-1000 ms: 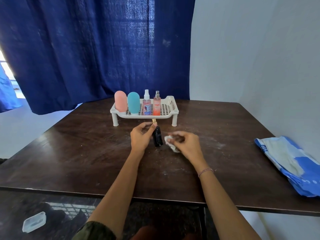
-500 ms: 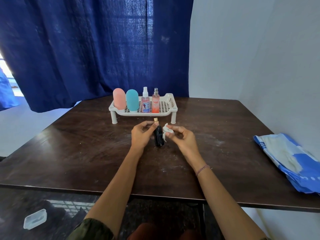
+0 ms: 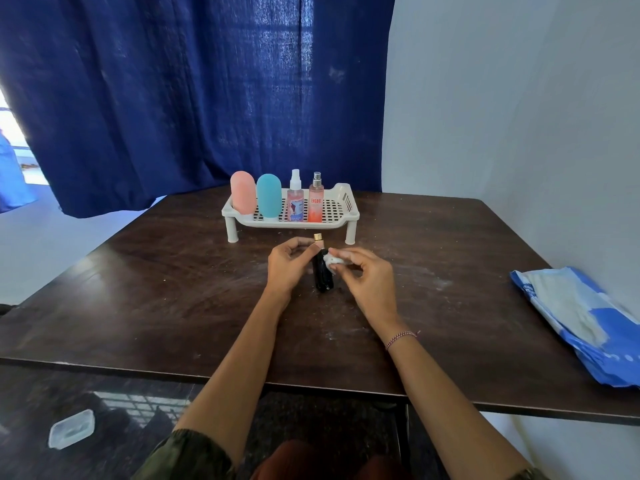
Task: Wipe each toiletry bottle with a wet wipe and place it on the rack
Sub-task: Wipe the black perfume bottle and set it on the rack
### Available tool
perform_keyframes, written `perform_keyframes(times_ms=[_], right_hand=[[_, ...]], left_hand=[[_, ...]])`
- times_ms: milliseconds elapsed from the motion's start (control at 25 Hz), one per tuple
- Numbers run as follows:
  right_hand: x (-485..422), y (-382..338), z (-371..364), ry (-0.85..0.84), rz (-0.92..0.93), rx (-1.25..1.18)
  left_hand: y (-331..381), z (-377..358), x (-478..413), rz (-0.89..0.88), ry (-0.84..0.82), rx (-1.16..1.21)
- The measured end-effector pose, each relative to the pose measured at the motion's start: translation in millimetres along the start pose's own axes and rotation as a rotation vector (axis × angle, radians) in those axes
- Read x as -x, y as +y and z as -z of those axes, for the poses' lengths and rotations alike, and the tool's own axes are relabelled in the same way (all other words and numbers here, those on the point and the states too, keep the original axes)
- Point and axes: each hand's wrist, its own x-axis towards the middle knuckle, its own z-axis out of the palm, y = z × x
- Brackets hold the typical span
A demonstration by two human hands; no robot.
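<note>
Black bottle (image 3: 322,273) stands nearly upright between the hands, just in front of the rack (image 3: 341,216). Its neck, under the gold cap (image 3: 318,236), is pinched by the left hand (image 3: 289,263); the right hand (image 3: 367,277) pinches a wipe (image 3: 330,260) against its shoulder.

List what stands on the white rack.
Four upright bottles on the rack: pink bottle, teal bottle, white-capped spray, silver-capped spray. They cover part of its floor.
</note>
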Motion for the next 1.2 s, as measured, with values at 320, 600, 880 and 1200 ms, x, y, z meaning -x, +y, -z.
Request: perform_keyframes(times_ms=[320, 600, 880, 1200], right_hand=[[-5, -8, -4, -0.117, 0.133, 0.129], [-7, -17, -3, -0.139, 0.188, 0.238], [-5, -8, 4, -0.303, 0.195, 0.246], [-12, -12, 5, -0.254, 0.211, 0.330]], left_hand=[[-3, 1, -1, -0.022, -0.037, 0.052], [-2, 0, -1, -0.034, -0.042, 0.062], [-6, 0, -4, -0.017, -0.006, 0.088], [-6, 1, -4, -0.030, 0.000, 0.064]])
